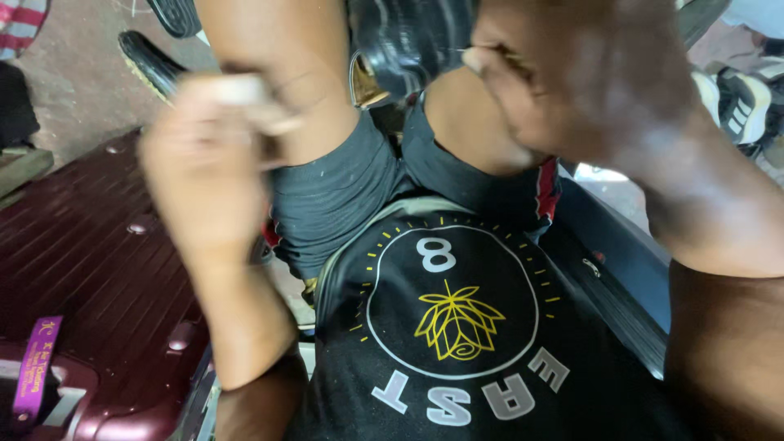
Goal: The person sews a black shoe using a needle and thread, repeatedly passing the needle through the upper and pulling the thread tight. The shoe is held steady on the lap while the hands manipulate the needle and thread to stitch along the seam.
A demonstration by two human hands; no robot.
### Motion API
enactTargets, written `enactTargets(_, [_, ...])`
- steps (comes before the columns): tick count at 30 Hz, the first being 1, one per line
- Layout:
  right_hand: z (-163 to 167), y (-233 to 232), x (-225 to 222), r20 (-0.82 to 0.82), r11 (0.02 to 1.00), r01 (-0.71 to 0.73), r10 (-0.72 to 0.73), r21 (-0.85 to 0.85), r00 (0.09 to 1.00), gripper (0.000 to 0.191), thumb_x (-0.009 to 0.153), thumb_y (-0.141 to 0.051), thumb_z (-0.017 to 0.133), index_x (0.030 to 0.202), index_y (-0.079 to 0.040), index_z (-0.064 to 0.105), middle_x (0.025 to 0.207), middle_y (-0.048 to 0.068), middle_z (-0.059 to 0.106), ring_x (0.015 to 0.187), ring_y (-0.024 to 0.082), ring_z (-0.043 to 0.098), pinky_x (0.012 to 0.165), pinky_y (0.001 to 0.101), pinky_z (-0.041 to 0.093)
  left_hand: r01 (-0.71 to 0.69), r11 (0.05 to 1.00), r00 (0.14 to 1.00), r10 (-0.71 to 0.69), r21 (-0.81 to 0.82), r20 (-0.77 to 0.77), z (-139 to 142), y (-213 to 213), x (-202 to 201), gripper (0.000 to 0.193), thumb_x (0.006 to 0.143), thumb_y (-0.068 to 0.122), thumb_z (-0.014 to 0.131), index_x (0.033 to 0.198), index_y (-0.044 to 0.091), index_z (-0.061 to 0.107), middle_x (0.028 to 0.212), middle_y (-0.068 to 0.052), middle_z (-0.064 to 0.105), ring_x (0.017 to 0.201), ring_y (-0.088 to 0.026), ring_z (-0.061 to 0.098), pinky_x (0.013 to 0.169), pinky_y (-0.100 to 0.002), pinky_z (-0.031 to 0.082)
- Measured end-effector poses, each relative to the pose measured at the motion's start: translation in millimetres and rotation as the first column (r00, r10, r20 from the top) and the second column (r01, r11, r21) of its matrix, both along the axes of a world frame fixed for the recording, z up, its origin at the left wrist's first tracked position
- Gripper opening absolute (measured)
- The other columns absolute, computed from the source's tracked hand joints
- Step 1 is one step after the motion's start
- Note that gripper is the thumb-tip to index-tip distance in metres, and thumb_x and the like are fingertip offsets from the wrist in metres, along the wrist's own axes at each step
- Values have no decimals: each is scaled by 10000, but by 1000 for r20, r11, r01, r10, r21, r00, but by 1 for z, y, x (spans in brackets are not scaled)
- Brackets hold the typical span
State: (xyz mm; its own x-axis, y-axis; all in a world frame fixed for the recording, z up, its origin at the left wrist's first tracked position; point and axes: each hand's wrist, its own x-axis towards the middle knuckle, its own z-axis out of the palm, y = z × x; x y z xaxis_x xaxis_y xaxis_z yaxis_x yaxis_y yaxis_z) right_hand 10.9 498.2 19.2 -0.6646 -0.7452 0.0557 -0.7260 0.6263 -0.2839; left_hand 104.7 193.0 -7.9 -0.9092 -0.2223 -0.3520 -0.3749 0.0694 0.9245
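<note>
Luggage sits at the far left: a maroon hard-shell suitcase [106,269] with ribbed sides, a purple strap tag [34,363] hanging at its near corner. Just right of it my left hand [200,163] is raised close to the camera and blurred; its fingers are curled shut around a small pale object [237,90] pinched at the top, though I cannot tell what that object is. Behind the hand are my bare knees and dark shorts [343,196], and nearer to me my black shirt [457,343] with a round yellow flower emblem. Between the knees, farther off, a black shoe [408,41] rests in my lap area. My right hand [588,82] is up at the right, fingers bunched tight, pinching a thin thread-like strand [465,51] beside the shoe. Another dark shoe sole [147,61] lies on the floor far left, and white sneakers [739,106] sit far right.
</note>
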Motion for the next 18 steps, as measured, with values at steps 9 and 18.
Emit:
enactTargets(9, [12,24,4,378,953,303,-283,7,881,104,1026,-27,812,999,23,725,807,121,659,684,209,642,592,304,452,30,619,874,-397,-785,-280,8,-22,5,208,1081,92,655,1274,44,595,1216,-100,624,1120,-260,607,1003,-343,498])
enactTargets(18, [9,21,4,558,910,404,-292,-88,777,143,1068,36,765,951,38,684,784,77,653,669,111,624,584,245,432,291,824,843,-461,-486,-278,-9,24,-7,184,1021,139,828,1030,57,664,883,-59,628,769,-214,615,707,-340,498])
